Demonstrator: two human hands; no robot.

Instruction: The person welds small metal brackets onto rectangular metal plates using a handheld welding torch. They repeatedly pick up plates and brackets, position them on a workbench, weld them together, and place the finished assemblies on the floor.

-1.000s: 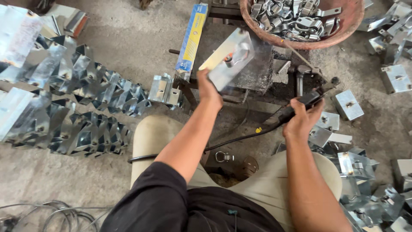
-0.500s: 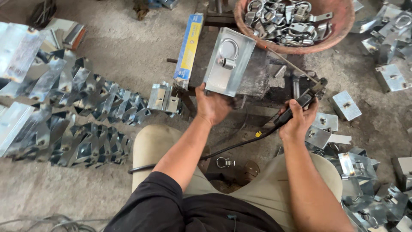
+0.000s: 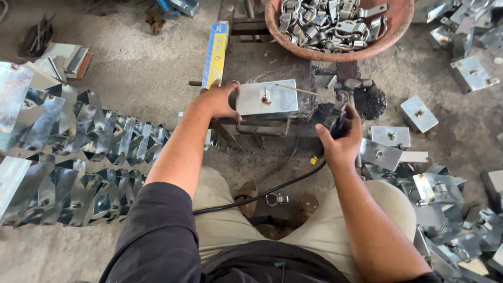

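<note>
A shiny galvanised metal bracket lies flat on a dark, blackened work stand in front of me. My left hand grips its left end. My right hand is wrapped around the black handle of a welding electrode holder, whose thin rod reaches left over the bracket's top. A black cable runs from the holder down across my lap.
A reddish bowl of metal rings and clasps stands behind the stand. Rows of stacked folded brackets fill the left floor. Loose finished brackets lie scattered at right. A blue and yellow box lies beside the stand.
The bracket, held up tilted before, now lies flat on the stand under my left hand. My right hand has brought the electrode holder closer, with the rod over the bracket.
</note>
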